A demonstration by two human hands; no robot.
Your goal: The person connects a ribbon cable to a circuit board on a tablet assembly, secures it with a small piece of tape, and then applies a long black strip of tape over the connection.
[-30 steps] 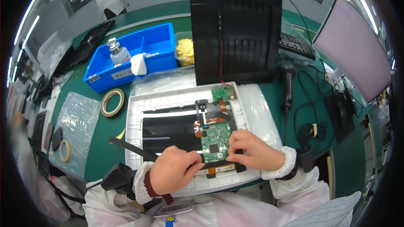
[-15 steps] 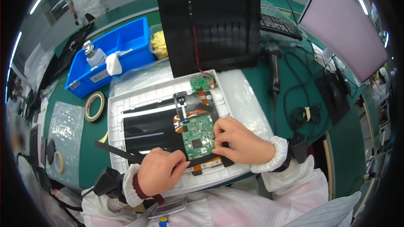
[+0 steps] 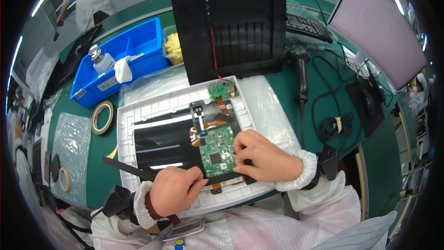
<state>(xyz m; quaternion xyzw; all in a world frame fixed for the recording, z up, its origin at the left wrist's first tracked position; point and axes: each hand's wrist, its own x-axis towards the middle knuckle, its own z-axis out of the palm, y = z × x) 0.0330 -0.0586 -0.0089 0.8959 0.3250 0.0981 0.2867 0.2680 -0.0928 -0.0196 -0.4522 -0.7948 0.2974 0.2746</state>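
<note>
A white plastic frame (image 3: 126, 127) lies in front of me with a black panel (image 3: 162, 141) inside it. On the panel sits a green circuit board (image 3: 223, 144), joined by orange flat cables to a smaller green board (image 3: 221, 91) at the far right corner. My left hand (image 3: 175, 190) pinches a strip of black tape (image 3: 126, 167), whose loose end sticks out to the left. Between my hands the strip runs along the near edge of the board. My right hand (image 3: 264, 158) is closed at the board's right edge, fingertips pinched on the strip's other end.
Behind the frame stands a large black panel (image 3: 247, 9). A blue bin (image 3: 148, 41) with a pump bottle (image 3: 102, 60) is at the back left, near a tape roll (image 3: 102, 117). To the right are a barcode scanner (image 3: 300, 76), coiled cable and a monitor (image 3: 381, 30).
Both hands stay nearly in place, the strip lying slightly closer over the board's near edge. The person at the back left has shifted their arms.
</note>
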